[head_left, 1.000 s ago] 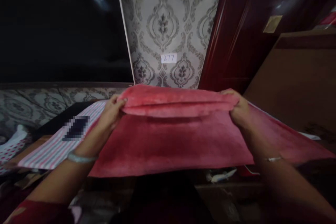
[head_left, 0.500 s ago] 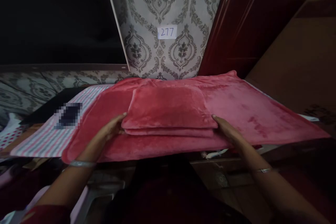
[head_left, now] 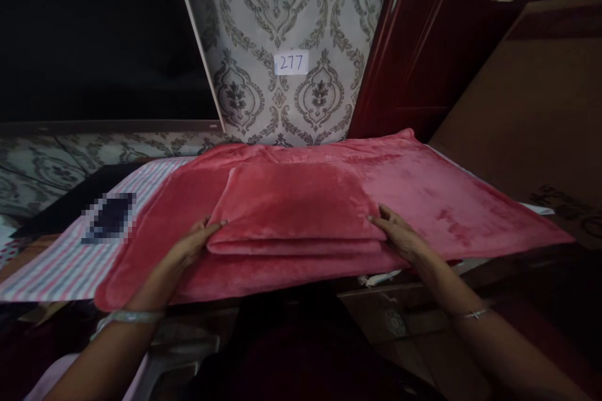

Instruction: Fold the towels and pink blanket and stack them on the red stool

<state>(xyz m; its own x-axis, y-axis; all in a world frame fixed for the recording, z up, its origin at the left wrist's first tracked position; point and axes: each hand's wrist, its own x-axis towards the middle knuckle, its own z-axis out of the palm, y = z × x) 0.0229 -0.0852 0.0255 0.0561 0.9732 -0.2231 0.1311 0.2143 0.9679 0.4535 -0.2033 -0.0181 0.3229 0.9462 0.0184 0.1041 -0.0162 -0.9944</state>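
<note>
A folded pink-red plush blanket (head_left: pixel 296 203) lies in the middle of the head view, its layered edge toward me. Under it spreads a larger pink plush cloth (head_left: pixel 446 194). My left hand (head_left: pixel 197 239) grips the folded blanket at its left side, thumb on top and the other fingers partly hidden. At the right side, my right hand (head_left: pixel 395 232) pinches the near corner, thumb on the upper layer and fingers around the edge.
A striped cloth (head_left: pixel 56 269) covers the table's left part, with a dark pixelated object (head_left: pixel 110 218) on it. Behind stand a black screen (head_left: pixel 103 37), the patterned wall with a paper marked 277 (head_left: pixel 291 62), and a dark red door (head_left: pixel 418 44). A cardboard box (head_left: pixel 531 100) is at right.
Both hands have shifted their hold slightly on the folded blanket's sides, thumbs now further over the top. The whole view has moved a little, so things appear lower and further left.
</note>
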